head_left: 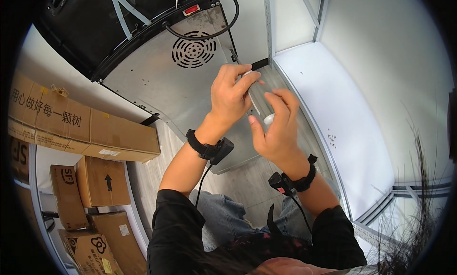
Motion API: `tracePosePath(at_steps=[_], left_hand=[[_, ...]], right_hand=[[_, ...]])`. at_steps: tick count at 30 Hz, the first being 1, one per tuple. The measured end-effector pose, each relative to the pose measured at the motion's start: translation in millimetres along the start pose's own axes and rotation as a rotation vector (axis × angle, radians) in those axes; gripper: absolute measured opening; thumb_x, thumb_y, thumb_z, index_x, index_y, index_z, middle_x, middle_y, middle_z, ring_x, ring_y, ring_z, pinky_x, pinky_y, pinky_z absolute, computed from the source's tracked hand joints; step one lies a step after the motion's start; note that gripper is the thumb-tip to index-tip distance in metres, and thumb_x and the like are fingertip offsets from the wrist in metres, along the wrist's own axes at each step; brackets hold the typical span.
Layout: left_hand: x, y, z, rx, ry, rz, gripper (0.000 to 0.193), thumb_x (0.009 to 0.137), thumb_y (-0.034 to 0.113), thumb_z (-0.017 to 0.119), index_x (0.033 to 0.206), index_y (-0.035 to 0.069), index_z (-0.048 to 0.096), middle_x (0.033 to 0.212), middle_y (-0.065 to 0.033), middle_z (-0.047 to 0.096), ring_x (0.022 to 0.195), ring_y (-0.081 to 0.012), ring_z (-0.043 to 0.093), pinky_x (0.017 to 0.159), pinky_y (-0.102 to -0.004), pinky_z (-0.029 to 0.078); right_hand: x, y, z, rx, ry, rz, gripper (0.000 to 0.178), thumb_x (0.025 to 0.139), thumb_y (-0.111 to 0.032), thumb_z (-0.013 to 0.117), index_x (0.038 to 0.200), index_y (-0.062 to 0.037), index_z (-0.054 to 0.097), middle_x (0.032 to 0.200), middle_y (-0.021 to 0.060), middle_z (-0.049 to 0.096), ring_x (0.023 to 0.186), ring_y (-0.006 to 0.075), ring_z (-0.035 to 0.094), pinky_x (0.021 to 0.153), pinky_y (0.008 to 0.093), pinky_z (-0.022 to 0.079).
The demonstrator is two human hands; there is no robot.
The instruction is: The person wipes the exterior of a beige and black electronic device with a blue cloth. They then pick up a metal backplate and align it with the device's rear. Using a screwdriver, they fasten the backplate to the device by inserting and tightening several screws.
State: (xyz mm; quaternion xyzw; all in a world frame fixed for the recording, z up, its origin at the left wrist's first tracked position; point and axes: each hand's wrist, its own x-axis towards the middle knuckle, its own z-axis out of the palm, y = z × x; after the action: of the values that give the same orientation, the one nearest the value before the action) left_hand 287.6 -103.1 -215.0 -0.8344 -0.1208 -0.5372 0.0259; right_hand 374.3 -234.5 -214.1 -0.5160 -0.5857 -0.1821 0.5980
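Note:
My left hand (232, 94) is closed in a pinch on one end of a thin white strip (253, 101), which hangs toward my right hand. Facing it, my right hand (280, 125) has its thumb and fingers curved, with a gap between them. A small white rounded thing (269, 119) shows inside that curve, seemingly held against the palm. Fingers hide most of it, so its kind is unclear. Beyond both hands stands a large metal appliance, its grey panel (157, 84) pierced by a round vent (193, 49).
A black cable (209, 38) loops from the appliance near a red switch (191, 10). At left lies a long cardboard box (85, 127), above shelved cartons (104, 182). A white shelf (342, 113) with a metal frame edges the right side. Below is a grey wood-look floor (238, 184).

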Motion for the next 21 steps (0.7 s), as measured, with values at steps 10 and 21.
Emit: tracePosePath(at_steps=[10,21], left_hand=[[-1,-1,-4,-0.065,-0.024,0.026,0.044,0.063,-0.011,0.062,0.104,0.004,0.064,0.107,-0.0091,0.067,0.091,-0.0308,0.059,0.074,-0.0375,0.051],[-16,-26,-7,0.311,-0.289,-0.152,0.071,0.071,0.004,0.069,0.138,0.0,0.045,0.138,-0.0164,0.051,0.129,-0.034,0.046,0.103,-0.0445,0.036]], right_hand=[[-6,3,-4,-0.109,-0.143,0.086,0.047,0.073,-0.024,0.083,0.11,-0.0051,0.059,0.085,0.0079,0.054,0.063,0.0232,0.056,0.049,0.0318,0.044],[-6,14,-4,-0.096,-0.04,0.071,0.045,0.073,-0.015,0.083,0.111,-0.0026,0.06,0.086,0.0097,0.056,0.06,0.0223,0.055,0.049,0.0313,0.043]])
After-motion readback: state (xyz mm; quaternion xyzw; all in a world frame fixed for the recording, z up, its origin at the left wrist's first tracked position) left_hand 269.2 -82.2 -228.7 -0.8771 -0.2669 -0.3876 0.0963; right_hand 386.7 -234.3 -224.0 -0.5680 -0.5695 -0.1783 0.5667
